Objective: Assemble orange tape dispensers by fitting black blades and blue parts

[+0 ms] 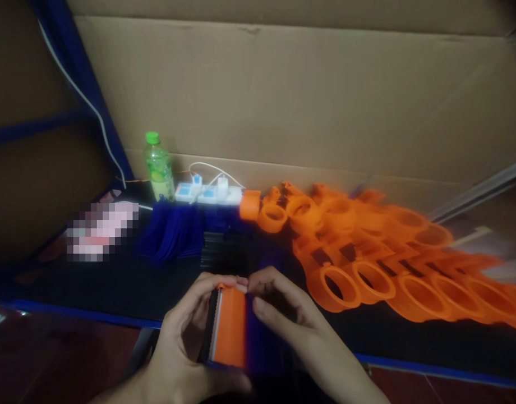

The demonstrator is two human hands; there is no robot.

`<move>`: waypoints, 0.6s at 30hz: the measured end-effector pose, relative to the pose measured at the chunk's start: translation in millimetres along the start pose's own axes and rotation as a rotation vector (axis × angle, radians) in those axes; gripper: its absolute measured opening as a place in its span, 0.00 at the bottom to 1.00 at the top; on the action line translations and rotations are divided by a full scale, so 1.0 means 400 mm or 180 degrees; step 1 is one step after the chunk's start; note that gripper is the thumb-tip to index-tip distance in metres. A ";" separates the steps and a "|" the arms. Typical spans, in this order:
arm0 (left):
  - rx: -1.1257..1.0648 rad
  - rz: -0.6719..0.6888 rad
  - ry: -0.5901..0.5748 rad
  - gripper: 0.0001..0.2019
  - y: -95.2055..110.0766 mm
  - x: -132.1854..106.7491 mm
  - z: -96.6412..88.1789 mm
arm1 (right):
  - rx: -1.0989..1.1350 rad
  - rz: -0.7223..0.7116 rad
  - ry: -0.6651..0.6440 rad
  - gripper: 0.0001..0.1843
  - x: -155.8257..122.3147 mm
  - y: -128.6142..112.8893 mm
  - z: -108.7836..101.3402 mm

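My left hand (178,336) is wrapped around an orange tape dispenser (230,331), fingers along its far end and thumb along its near end. A toothed metal strip and a black edge run down the left side of it. At its far right corner, my right hand (291,314) has its fingers closed and its thumb bent in beside them. A dark blue part below the right hand is blurred. Just beyond both hands lie black strips (224,252).
Many orange dispenser frames with rings (354,280) stand in rows on the right of the black tabletop (102,286). Thin blue pieces (174,233), a green-capped bottle (159,168) and a white power strip (230,194) sit at the back left, before a cardboard wall (283,90).
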State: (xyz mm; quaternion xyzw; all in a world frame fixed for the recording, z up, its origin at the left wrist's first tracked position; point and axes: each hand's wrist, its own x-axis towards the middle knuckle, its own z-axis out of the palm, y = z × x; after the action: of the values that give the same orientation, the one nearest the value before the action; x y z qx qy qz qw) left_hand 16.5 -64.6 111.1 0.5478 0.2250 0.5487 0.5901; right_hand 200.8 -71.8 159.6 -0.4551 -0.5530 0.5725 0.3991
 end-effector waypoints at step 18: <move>-0.0152 -0.0406 0.0417 0.38 -0.010 -0.007 0.015 | -0.1569 -0.0582 0.0617 0.08 -0.001 -0.001 0.012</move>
State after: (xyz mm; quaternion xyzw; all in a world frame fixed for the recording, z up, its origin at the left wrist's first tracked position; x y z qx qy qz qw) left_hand 22.5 -68.7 108.5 0.4811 0.2844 0.5498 0.6208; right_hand 196.3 -73.5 160.0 -0.5393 -0.6736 0.3362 0.3774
